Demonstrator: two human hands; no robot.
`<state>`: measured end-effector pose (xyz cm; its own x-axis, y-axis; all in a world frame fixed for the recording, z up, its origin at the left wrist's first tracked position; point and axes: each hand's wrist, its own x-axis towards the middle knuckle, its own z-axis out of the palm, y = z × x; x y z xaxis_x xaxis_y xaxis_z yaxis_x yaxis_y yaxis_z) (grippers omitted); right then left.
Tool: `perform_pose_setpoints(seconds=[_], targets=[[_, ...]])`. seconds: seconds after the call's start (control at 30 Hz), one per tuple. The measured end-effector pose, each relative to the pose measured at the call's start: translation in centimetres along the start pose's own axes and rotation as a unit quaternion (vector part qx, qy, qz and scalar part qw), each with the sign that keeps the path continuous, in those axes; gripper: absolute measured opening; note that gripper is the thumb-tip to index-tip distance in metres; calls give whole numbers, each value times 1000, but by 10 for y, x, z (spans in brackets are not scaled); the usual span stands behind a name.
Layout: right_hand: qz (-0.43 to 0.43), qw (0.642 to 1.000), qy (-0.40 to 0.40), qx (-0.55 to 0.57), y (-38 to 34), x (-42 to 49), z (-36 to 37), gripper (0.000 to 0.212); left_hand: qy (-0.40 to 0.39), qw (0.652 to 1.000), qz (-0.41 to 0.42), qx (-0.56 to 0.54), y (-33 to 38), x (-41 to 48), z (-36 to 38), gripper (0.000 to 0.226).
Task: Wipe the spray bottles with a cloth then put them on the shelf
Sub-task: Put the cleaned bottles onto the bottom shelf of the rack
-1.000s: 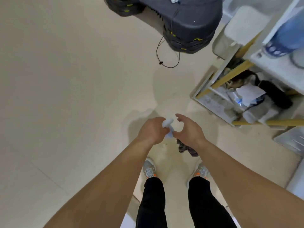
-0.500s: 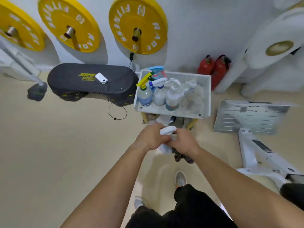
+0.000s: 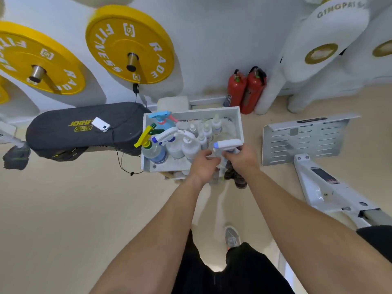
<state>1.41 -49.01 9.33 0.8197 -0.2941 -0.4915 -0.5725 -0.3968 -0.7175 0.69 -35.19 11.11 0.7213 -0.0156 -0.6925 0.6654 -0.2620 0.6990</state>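
Spray bottle (image 3: 228,144), white, clasped by left grip (image 3: 203,164) and right grip (image 3: 241,161), dark cloth (image 3: 237,181) beneath, over 5 o'clock corner of shelf (image 3: 239,122); likely hazard: toppling crowded bottles (image 3: 182,145) at 9 o'clock on set-down.

On my feed I saw two bare forearms (image 3: 148,240), a black sleeve (image 3: 379,238) on the right, black trousers (image 3: 244,270), one grey laced trainer (image 3: 232,238).

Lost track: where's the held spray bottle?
Head view, right of centre: spray bottle held by left hand and right hand, at the shelf's near right corner.
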Motion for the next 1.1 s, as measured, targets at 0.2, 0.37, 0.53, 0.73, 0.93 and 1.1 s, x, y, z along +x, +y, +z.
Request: perform_pose_setpoints(seconds=[0.2, 0.37, 0.53, 0.73, 0.93, 1.1], targets=[[51, 997, 58, 20, -7, 15, 28, 30, -58, 998, 2, 37, 3, 35, -17, 53], [89, 992, 82, 22, -7, 16, 50, 29, -128, 990, 19, 59, 6, 47, -33, 44], [99, 990, 99, 30, -14, 11, 61, 32, -148, 988, -16, 48, 3, 55, -38, 36], [77, 994, 69, 41, -16, 7, 59, 40, -137, 990, -36, 27, 0, 57, -35, 27], [92, 993, 49, 51, 5, -5, 48, 76, -110, 991, -72, 28, -9, 46, -32, 27], [105, 993, 21, 45, 13, -27, 39, 53, -73, 995, -68, 28, -20, 22, -33, 12]])
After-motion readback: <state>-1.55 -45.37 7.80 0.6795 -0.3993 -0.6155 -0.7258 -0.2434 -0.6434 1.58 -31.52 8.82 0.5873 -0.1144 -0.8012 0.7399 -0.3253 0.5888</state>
